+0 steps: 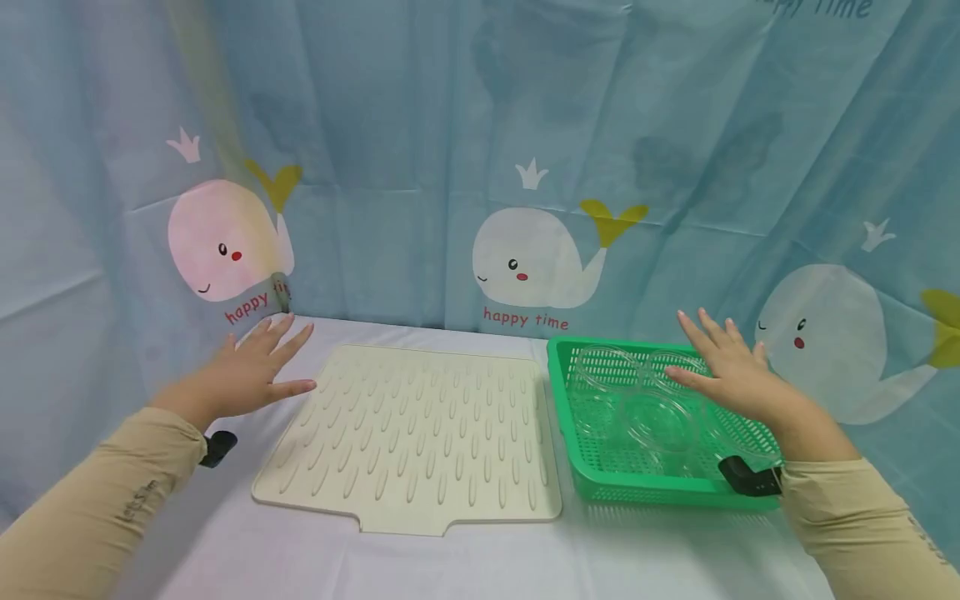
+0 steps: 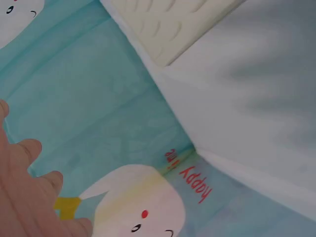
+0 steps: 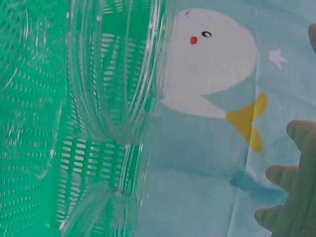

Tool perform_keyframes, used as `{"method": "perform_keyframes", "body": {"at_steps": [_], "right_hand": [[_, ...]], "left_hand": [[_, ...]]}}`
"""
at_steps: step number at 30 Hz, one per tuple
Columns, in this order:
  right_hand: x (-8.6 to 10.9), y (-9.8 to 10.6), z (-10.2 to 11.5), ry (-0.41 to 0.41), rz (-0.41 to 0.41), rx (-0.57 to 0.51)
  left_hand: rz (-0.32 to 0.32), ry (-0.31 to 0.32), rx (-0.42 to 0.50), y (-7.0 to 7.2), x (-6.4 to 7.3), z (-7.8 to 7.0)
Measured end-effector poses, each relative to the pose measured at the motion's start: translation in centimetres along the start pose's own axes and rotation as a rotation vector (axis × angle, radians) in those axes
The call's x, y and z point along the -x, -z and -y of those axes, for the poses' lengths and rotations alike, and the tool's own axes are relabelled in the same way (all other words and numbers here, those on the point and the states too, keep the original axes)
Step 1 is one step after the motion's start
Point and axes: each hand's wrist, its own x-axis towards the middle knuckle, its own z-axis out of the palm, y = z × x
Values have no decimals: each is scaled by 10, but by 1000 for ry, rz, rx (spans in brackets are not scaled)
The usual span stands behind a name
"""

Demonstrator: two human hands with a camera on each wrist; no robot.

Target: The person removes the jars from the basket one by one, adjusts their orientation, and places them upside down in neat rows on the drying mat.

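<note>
- left hand [image 1: 251, 371]: fingers spread, holding nothing, raised near the left edge of the cream, flat, ridged board [image 1: 412, 433].
- right hand [image 1: 738, 371]: likewise spread and without contact, raised over the right part of the green, rectangular, perforated plastic basket [image 1: 645, 486].
- clear, round, rimmed containers [image 1: 660, 421], apparently plastic: inside the basket, below and leftward of the right hand, which is much the nearer.
- orientation: basket and board stand side by side on the white-covered tabletop [image 1: 495, 558]; the basket's long axis appears to run left to right.
</note>
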Motion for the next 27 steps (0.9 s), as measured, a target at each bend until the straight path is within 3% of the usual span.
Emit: {"method": "perform_keyframes", "body": {"at_steps": [4, 11, 20, 27], "right_hand": [[-1, -2, 0, 8, -1, -11], [-2, -5, 1, 10, -9, -2], [1, -7, 3, 11, 2, -14], [2, -9, 3, 13, 4, -27]], "left_hand": [[30, 16, 75, -14, -2, 2], [69, 35, 94, -43, -8, 13], [71, 37, 108, -62, -12, 33], [80, 18, 125, -77, -16, 38]]}}
